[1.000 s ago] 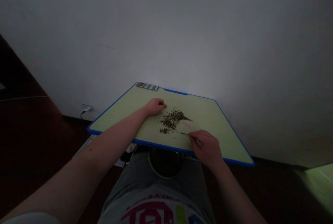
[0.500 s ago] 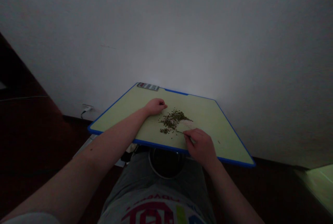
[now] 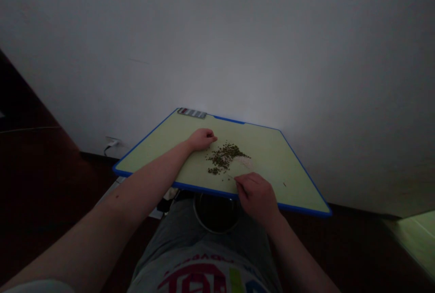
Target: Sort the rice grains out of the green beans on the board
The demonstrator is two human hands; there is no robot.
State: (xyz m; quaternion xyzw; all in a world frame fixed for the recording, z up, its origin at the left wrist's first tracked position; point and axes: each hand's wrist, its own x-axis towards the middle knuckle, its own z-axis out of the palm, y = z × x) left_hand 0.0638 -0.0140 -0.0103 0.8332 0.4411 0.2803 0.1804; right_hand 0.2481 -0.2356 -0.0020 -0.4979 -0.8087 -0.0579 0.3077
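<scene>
A wall socket (image 3: 113, 141) with a plugged-in white lead is sitting low on the pale wall (image 3: 272, 48) at far left, above the dark reddish floor (image 3: 44, 193). The left hand (image 3: 201, 139) is resting on a pale green board (image 3: 272, 157) with a blue edge, its fingers (image 3: 211, 138) curled closed, gripping nothing, just beside a scattered heap of small dark green seeds (image 3: 224, 158). Along the far edge, a striped strip (image 3: 192, 113) of red and grey is lying flat, and its markings are too small to read. Under the board, a round dark bowl (image 3: 216, 213) with a pale rim is sitting over grey shorts (image 3: 159, 234), and a shirt (image 3: 193, 279) is showing large magenta lettering with green and blue strokes, cut off by the frame and not clearly readable. To the right of the seeds, a pale powdery patch (image 3: 244, 162) is lying on the board. The right hand (image 3: 256, 195) is resting near the board's near edge, its fingers (image 3: 242, 183) pinching a thin metal pick (image 3: 231, 178), whose tip is pointing at the seeds and lying near them. Further right, a tiny reddish speck (image 3: 284, 184) is sitting on the board
</scene>
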